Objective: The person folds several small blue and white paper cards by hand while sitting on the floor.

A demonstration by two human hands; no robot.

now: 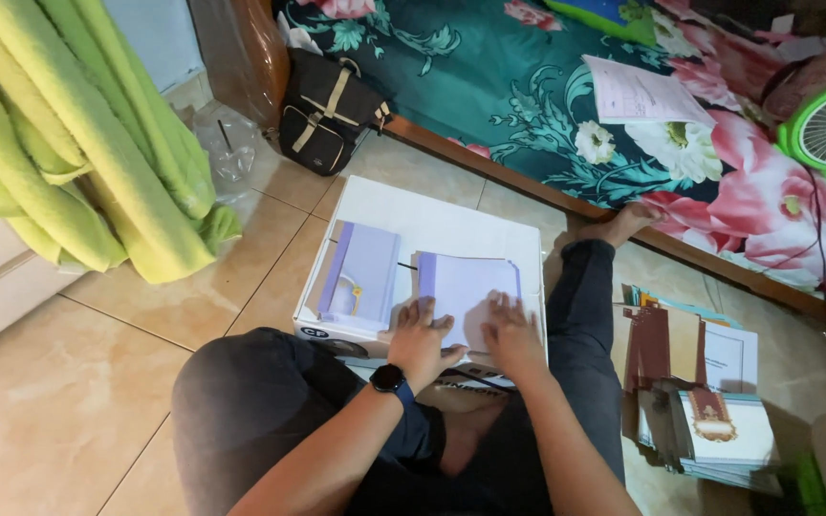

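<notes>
A flat white cardboard box (432, 215) lies on the tiled floor, dark printing along its near edge. Beyond the box, a crumpled clear plastic bag (225, 143) sits by the black backpack (327, 110). There are no signs or screens.

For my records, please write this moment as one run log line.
left hand: flat on pale folded card | right hand: flat on same card | card on white box | second card beside | card stacks on floor
</notes>
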